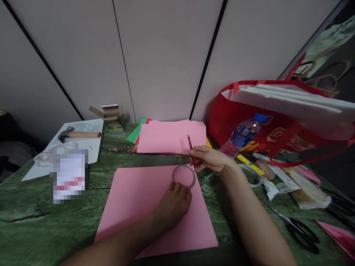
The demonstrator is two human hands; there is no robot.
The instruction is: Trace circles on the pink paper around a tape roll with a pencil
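Note:
A large pink sheet of paper point(133, 199) lies flat on the table in front of me. Near its far right corner rests a thin grey ring point(173, 173). My left hand point(177, 201) is closed on the ring's near edge, fingers curled over the paper. Just right of the ring, my right hand point(208, 158) grips a red pencil point(191, 149), its lower end pointing down toward the sheet's corner. Whether the tip touches the paper, I cannot tell. Behind the sheet sits a stack of pink paper point(166, 136), with green and yellow sheets showing beneath.
At left, a claw hammer point(83, 135) lies on a white board point(93, 155), near an open small box point(114, 123). A red bag point(222, 111) and water bottle point(244, 135) stand at right. Black-handled scissors point(301, 229), a roll of tape point(253, 179) and packets lie nearby.

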